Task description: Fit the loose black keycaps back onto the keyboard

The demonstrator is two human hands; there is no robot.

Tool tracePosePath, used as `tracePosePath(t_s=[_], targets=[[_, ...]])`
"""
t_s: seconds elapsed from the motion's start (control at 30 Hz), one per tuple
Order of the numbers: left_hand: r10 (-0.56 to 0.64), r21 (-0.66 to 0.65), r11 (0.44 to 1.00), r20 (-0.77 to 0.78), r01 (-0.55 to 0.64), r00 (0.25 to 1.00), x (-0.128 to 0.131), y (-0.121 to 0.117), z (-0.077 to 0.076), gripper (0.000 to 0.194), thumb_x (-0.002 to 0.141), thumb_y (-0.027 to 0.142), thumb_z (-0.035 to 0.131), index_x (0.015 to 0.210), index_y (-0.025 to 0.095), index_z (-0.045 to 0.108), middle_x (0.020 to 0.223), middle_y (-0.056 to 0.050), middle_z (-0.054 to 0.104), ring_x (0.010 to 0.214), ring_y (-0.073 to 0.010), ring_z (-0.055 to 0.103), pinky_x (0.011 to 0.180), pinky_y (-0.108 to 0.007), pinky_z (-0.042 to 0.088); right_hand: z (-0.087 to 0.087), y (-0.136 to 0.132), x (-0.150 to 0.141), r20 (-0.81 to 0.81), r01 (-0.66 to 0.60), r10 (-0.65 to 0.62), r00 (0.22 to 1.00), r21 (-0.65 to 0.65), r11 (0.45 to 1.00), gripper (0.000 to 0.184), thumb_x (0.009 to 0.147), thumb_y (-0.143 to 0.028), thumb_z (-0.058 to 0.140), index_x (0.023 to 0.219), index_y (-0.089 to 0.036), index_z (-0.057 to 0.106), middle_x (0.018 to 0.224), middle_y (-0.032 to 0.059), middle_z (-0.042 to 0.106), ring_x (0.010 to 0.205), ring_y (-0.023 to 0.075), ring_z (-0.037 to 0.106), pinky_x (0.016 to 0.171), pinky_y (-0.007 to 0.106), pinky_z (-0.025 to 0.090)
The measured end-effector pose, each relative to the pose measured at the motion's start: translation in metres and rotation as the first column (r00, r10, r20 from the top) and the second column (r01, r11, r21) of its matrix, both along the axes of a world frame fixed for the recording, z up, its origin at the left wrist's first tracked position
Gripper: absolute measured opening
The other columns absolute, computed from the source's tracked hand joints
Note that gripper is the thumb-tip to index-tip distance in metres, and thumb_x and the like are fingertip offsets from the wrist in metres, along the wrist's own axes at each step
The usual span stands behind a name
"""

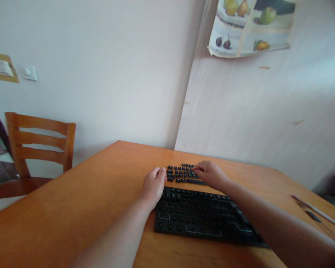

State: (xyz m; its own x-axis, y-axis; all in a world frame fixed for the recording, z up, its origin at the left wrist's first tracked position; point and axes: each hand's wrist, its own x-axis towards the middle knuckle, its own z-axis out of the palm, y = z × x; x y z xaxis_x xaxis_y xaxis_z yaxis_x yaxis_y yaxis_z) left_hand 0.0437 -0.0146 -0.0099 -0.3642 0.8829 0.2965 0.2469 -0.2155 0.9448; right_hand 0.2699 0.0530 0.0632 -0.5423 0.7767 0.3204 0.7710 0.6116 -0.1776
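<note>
Centre of frame, the left hand point(155, 183) curls beside the keyboard point(195, 214); the right hand point(209, 173) hovers at loose keys point(181, 173). Whether either grasps anything, I cannot tell.

A mostly bare black keyboard point(195, 216) lies flat beside rowed black keycaps point(181, 174).

Fruit poster point(241, 37): is hanging on the wall point(226, 108).
Wooden chair point(41, 141): is standing at far left.
Wall dial point(30, 73): is sitting beside a yellow-framed panel point(2, 67).

No legible text, keycaps point(181, 174) too small to read
</note>
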Motion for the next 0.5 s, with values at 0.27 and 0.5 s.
tracePosePath(t_s=[0.27,0.5], targets=[[-0.014,-0.010,1.000,0.007,0.015,1.000,0.000,0.000,-0.003,0.037,0.089,0.049,0.046,0.068,0.020,0.056,0.067,-0.003,0.064,0.065,-0.0172,0.060,0.059,-0.026,0.043,-0.004,0.050,-0.016,0.159,0.111,-0.107,0.982,-0.017,0.994,0.027,0.082,-0.020,0.051,0.087,-0.019,0.078,0.086,0.0060,0.074,0.081,0.0170,0.064,0.073,0.027,0.045],[-0.008,-0.011,1.000,0.026,0.009,1.000,0.001,-0.002,0.000,0.037,0.088,0.049,0.046,0.067,0.020,0.055,0.066,-0.003,0.063,0.065,-0.0171,0.060,0.060,-0.026,0.043,-0.008,0.089,-0.030,0.215,0.178,-0.164,0.963,-0.046,0.983,0.022,0.079,-0.026,0.061,0.093,-0.025,0.079,0.100,0.0063,0.074,0.098,0.0228,0.061,0.087,0.033,0.046]])
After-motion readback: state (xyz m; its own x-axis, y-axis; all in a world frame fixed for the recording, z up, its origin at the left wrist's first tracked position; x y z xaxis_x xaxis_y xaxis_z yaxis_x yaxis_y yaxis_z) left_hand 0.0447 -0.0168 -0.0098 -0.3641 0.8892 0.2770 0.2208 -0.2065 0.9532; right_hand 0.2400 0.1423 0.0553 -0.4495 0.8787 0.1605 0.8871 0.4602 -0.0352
